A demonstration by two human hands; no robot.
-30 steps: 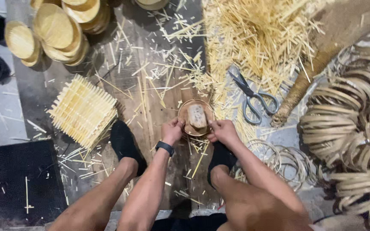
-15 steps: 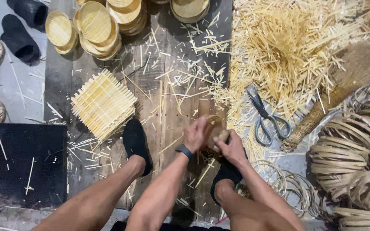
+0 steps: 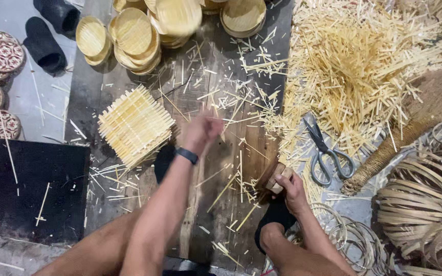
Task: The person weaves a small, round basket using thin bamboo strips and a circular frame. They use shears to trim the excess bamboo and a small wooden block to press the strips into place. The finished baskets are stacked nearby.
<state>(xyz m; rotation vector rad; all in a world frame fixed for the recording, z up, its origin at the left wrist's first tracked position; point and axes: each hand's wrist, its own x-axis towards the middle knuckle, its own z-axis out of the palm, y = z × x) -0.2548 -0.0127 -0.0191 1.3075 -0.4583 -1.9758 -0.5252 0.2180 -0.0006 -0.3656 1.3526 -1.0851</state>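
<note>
Here a small round woven basket with a wooden block [image 3: 273, 179] is gripped at the floor by the right hand [image 3: 291, 188], the fingers wrapped over the block's top edge; it is held tilted on the dark wooden planks [image 3: 221, 153], just in front of the right foot in a black sock [image 3: 274, 217]. The left hand [image 3: 200, 130] is raised above the planks, blurred, with a black wristband [image 3: 186, 155] on the wrist. Its fingers look curled, possibly around a thin bamboo splint, but this cannot be told from the blur.

A square stack of woven bamboo mats [image 3: 135, 126] is seen just left of the left forearm. Stacks of finished round baskets [image 3: 139, 33] are laid at the top of the planks. A large heap of bamboo splints [image 3: 354, 66] is spread at upper right, with loose splints scattered over the planks. Scissors [image 3: 326, 151] are lying at the heap's lower edge, near the right hand but apart from it. A brown fibre broom [image 3: 400, 138] is angled beside the scissors. Coiled bamboo hoops [image 3: 425, 204] are piled at far right, with thinner rings [image 3: 349, 235] by the right leg. Black slippers [image 3: 44, 38] and red patterned round trays [image 3: 1, 53] are placed at upper left, and a black mat [image 3: 26, 189] at lower left.
</note>
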